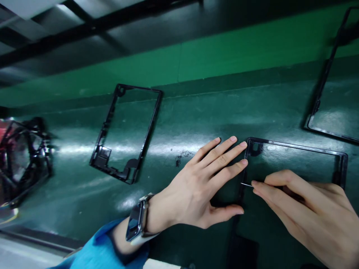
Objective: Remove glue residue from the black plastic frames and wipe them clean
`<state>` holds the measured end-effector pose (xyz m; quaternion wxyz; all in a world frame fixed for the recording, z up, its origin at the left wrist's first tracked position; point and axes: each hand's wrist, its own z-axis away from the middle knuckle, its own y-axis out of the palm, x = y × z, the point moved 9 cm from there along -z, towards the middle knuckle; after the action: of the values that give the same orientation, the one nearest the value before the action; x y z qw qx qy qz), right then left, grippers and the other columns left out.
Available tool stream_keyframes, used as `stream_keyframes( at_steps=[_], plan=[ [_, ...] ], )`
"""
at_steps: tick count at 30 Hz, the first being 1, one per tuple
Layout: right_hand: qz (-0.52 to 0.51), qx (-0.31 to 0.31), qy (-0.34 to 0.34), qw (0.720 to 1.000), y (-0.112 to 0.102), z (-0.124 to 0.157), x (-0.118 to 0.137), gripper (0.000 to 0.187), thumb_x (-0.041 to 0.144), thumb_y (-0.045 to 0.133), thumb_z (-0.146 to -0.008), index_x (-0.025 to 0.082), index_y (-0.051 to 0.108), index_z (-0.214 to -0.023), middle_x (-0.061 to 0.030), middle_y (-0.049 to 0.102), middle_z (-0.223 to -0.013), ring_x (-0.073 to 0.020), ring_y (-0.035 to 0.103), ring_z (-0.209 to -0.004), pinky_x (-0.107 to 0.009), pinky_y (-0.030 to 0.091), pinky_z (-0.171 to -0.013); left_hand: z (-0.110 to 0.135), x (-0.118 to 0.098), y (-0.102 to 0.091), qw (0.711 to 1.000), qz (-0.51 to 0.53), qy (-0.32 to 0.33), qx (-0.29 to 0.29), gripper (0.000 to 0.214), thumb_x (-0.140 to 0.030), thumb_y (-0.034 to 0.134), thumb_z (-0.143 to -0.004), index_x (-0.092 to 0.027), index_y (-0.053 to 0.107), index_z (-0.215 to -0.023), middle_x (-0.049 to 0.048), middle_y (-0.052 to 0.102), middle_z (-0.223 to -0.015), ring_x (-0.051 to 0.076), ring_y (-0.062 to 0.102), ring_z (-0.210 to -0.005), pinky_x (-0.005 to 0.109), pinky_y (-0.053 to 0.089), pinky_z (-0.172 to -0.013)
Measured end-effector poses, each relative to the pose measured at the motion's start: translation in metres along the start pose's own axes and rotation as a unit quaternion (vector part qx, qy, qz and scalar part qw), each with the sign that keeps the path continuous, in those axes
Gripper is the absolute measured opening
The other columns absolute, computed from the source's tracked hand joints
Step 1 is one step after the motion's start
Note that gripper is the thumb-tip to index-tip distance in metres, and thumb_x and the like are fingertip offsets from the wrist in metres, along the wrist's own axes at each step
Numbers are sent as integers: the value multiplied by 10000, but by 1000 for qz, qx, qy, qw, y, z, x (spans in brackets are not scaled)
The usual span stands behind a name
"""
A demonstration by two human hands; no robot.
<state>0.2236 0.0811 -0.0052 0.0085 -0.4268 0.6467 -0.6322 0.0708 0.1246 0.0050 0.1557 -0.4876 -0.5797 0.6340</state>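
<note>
A black rectangular plastic frame (pixel 297 145) lies on the green work surface at the right. My left hand (pixel 203 183) is spread flat, its fingertips resting against the frame's left side. Between the thumb and fingers of my right hand (pixel 305 209) is a thin, shiny metal blade-like tool. Its tip (pixel 246 184) points left and meets the frame's left edge, or lies just over it. The rest of the tool is hidden in my fingers. Part of the frame's right side is covered by my right hand.
Another black frame (pixel 151 125) lies left of centre, and a third frame (pixel 322 87) is cut off at the upper right. Several dark frames (pixel 28 157) are heaped at the far left, blurred. Small black shavings (pixel 182 156) lie near my left hand on the green surface (pixel 196 112).
</note>
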Motion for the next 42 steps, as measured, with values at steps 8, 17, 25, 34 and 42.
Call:
stream_keyframes(
  at_steps=[8,17,25,34,42],
  plan=[
    [16,-32,-16,999,-10,-8,4,338,92,492,-1050,164,706,-1301,-42,738,-1083,-122,695,-684,-292,465,-582,0,0,0,1000,-1,0,1,817,-604,726,-961,-95,487,-1554,225,447,-1690,363,324,-1649,574,277,-1355],
    [28,-46,-36,998,-10,-5,10,371,75,436,-1068,153,686,-1332,-69,739,-1154,-154,736,-807,-294,574,-712,0,0,0,1000,-6,6,-2,808,-605,721,-964,-83,497,-1537,232,453,-1685,362,328,-1647,571,282,-1354],
    [40,-48,-54,997,-13,-5,13,379,72,381,-1102,132,677,-1332,-82,720,-1141,-135,721,-847,-282,562,-752,1,0,0,1000,-7,5,-1,811,-618,717,-965,-80,494,-1530,224,449,-1690,350,311,-1656,553,267,-1362],
    [21,-59,-64,996,-15,-5,15,379,74,390,-1092,120,681,-1330,-90,717,-1207,-145,732,-957,-280,585,-823,0,0,0,1000,-7,10,-6,806,-607,725,-962,-65,511,-1520,221,444,-1695,341,310,-1658,536,243,-1372],
    [36,-78,-57,995,-19,-5,15,396,46,411,-1058,104,691,-1332,-105,721,-1189,-174,736,-950,-283,588,-821,0,-1,0,1000,-5,7,-7,803,-585,737,-964,-54,512,-1523,219,434,-1701,331,299,-1663,527,235,-1374]
  ],
)
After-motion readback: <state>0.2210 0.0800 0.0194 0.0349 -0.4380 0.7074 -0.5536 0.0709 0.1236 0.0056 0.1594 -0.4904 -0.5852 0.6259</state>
